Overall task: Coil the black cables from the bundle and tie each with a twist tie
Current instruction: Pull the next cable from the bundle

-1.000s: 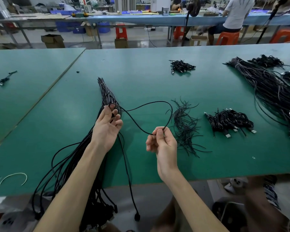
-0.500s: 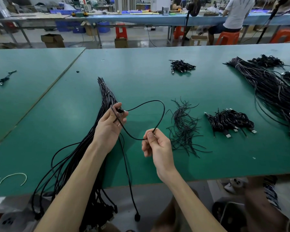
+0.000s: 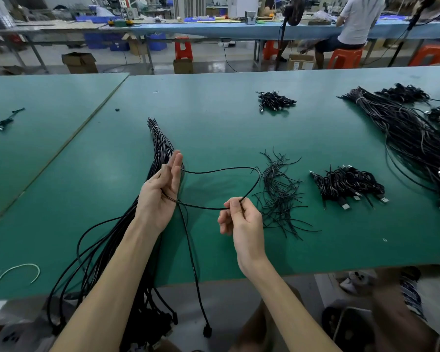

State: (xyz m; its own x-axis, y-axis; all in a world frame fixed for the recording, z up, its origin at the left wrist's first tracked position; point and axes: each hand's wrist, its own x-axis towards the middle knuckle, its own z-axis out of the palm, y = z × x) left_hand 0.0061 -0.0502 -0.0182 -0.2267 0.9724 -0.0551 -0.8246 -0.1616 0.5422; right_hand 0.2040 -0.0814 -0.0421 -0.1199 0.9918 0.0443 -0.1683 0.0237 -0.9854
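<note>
The right hand (image 3: 241, 219) has its grip closed in a pinch of thumb and forefinger on one black cable (image 3: 221, 170). The cable arcs away in a loop to the left hand (image 3: 160, 196), whose grip is open, fingers held straight up with the cable passing behind them and crossing the palm. From there the cable drops over the near edge of the green table (image 3: 214, 123), its plug hanging below, beside the long bundle (image 3: 160, 146) that lies under the left hand; just right of the loop sits a heap of twist ties (image 3: 280, 196), and further right a pile of coiled cables (image 3: 348, 184).
</note>
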